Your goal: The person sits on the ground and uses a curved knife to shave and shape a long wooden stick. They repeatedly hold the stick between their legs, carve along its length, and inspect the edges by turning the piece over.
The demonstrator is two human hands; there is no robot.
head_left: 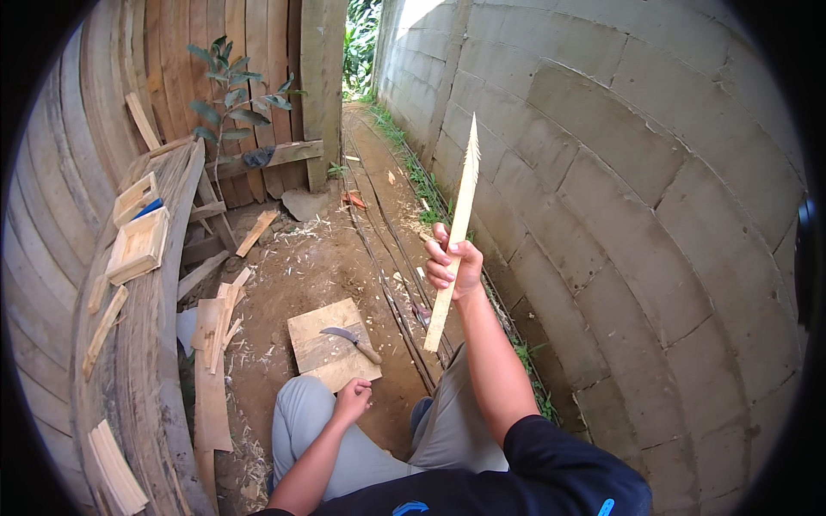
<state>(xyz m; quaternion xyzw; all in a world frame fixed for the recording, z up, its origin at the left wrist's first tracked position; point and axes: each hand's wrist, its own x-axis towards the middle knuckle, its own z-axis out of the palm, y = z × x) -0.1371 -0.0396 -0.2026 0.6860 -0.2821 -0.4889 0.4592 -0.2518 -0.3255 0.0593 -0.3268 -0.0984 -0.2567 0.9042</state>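
Note:
My right hand [454, 262] is raised, its fingers wrapped round a flat pale wooden strip [465, 193]. The strip stands nearly upright, slightly tilted. Its upper end narrows to a point, with small jagged notches or splinters along one edge. My left hand [352, 400] rests by my left knee with its fingers curled in, and nothing shows in it. Just beyond that hand, a square wooden board [314, 331] lies on the ground. On the board is a knife [354, 340] with a dark curved blade and a wooden handle.
On the left, a rough plank bench [142, 370] carries wooden frames [139, 245] and loose offcuts. Wood scraps [212, 378] lean beside it. A block wall [619, 249] rises close on my right. Long dark rods [383, 284] run along the dirt ground, where shavings lie scattered.

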